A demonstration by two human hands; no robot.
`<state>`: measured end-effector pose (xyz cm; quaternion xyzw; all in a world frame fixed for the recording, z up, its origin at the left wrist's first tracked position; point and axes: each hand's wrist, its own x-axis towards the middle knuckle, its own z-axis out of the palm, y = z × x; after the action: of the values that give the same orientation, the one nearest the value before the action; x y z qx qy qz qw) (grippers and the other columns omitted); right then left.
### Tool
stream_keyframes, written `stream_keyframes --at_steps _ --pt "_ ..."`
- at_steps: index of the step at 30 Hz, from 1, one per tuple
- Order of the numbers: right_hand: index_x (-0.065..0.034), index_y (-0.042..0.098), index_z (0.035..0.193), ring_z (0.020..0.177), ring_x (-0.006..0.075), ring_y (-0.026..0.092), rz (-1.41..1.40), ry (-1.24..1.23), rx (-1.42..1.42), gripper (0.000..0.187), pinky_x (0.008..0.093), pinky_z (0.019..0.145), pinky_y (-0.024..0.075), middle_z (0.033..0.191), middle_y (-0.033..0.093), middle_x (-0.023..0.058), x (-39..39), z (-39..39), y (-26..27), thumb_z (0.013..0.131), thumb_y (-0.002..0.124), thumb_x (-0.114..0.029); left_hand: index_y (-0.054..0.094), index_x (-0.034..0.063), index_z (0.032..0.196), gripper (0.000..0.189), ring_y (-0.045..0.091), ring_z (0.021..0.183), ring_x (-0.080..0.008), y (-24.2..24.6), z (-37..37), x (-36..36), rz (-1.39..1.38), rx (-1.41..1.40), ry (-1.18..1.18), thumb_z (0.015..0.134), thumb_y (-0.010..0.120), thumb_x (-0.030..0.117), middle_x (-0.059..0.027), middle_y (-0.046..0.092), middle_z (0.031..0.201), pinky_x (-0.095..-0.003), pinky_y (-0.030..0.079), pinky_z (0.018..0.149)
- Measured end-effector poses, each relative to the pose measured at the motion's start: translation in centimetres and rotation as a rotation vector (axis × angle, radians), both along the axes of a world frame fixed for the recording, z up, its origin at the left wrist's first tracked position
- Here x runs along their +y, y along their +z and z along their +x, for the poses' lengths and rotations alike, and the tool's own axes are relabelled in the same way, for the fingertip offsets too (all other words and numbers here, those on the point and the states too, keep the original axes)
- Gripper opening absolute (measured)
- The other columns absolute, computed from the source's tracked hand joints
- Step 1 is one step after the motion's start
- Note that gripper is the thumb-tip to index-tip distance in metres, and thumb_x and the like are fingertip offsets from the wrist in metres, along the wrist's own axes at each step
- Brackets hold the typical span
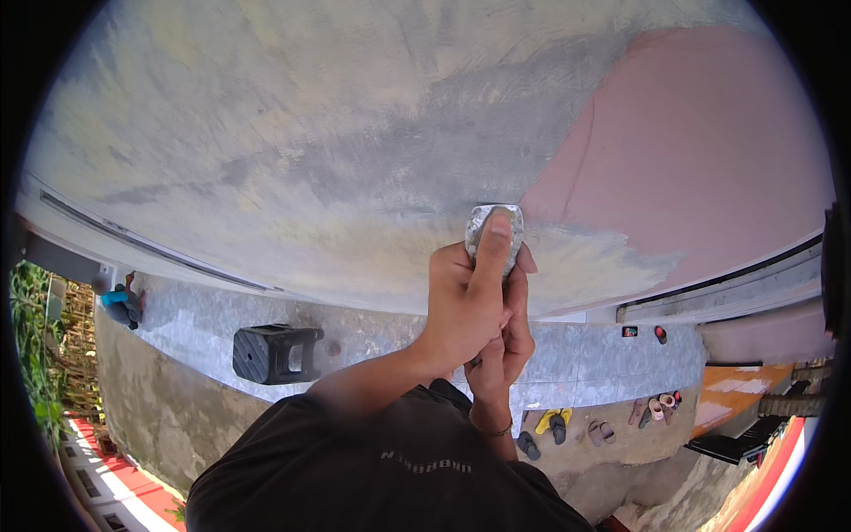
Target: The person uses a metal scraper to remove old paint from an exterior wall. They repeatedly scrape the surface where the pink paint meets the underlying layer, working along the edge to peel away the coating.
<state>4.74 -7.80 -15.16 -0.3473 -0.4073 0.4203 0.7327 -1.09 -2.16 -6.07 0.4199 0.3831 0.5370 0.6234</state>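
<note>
A small metal scraper, smeared with pale putty or plaster, is held upright with its top edge at the wall. My left hand grips it, the thumb pressed flat along its face. Against and below the left hand, my right hand is closed around the lower part of the tool, which the fingers mostly hide. The wall carries patchy grey and yellowish-white filler with streaks. To the right of the scraper lies a smooth pink painted area with an uneven border.
A black plastic stool stands on the tiled floor at left. Another person in a blue top crouches at far left by the wall. Several sandals lie on the floor at lower right. A red item lies near the wall's base.
</note>
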Motion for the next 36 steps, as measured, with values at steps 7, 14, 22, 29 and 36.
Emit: stream_keyframes --at_steps 7,14,22,29,36 --pt "0.0104 0.032 0.155 0.092 0.0084 0.061 -0.001 -0.045 -0.056 0.072 0.0224 0.080 0.0483 0.112 0.068 0.0093 0.40 -0.14 0.17 0.103 0.060 -0.030 0.062 -0.0014 0.079 0.055 0.043 0.042 -0.0048 0.45 -0.22 0.49 0.043 -0.080 -0.010 0.110 0.047 0.042 -0.0008 0.050 0.051 -0.0241 0.034 0.041" --pt "0.0104 0.031 0.155 0.095 0.0103 0.063 0.015 -0.002 -0.032 0.069 0.0240 0.083 0.0497 0.116 0.068 0.0114 0.13 0.36 0.50 0.102 0.059 -0.026 0.060 -0.0009 0.077 0.057 0.042 0.042 -0.0055 0.65 0.15 0.32 0.019 -0.091 -0.004 0.111 0.045 0.043 -0.0009 0.050 0.051 -0.0249 0.032 0.040" --pt "0.0110 0.032 0.155 0.105 0.0144 0.063 -0.021 0.020 -0.088 0.069 0.0282 0.094 0.0484 0.124 0.067 0.0159 -0.11 0.54 0.51 0.102 0.058 -0.026 0.060 -0.0002 0.077 0.057 0.042 0.043 -0.0060 0.41 -0.18 0.20 0.009 -0.098 -0.021 0.111 0.044 0.043 -0.0013 0.050 0.051 -0.0244 0.034 0.042" --pt "0.0115 0.035 0.153 0.109 0.0150 0.063 0.015 -0.023 -0.115 0.066 0.0285 0.092 0.0498 0.128 0.067 0.0190 0.44 0.09 0.77 0.103 0.057 -0.026 0.061 -0.0011 0.080 0.056 0.042 0.043 -0.0053 0.43 -0.46 0.55 0.027 -0.134 -0.007 0.111 0.045 0.042 -0.0010 0.049 0.051 -0.0244 0.032 0.041" --pt "0.0116 0.036 0.152 0.116 0.0153 0.059 -0.060 0.047 -0.088 0.064 0.0297 0.098 0.0460 0.138 0.059 0.0195 0.00 0.19 0.64 0.102 0.057 -0.023 0.061 -0.0008 0.080 0.054 0.041 0.044 -0.0049 0.29 -0.68 0.25 0.025 -0.128 -0.018 0.111 0.044 0.040 -0.0001 0.049 0.051 -0.0244 0.032 0.042"
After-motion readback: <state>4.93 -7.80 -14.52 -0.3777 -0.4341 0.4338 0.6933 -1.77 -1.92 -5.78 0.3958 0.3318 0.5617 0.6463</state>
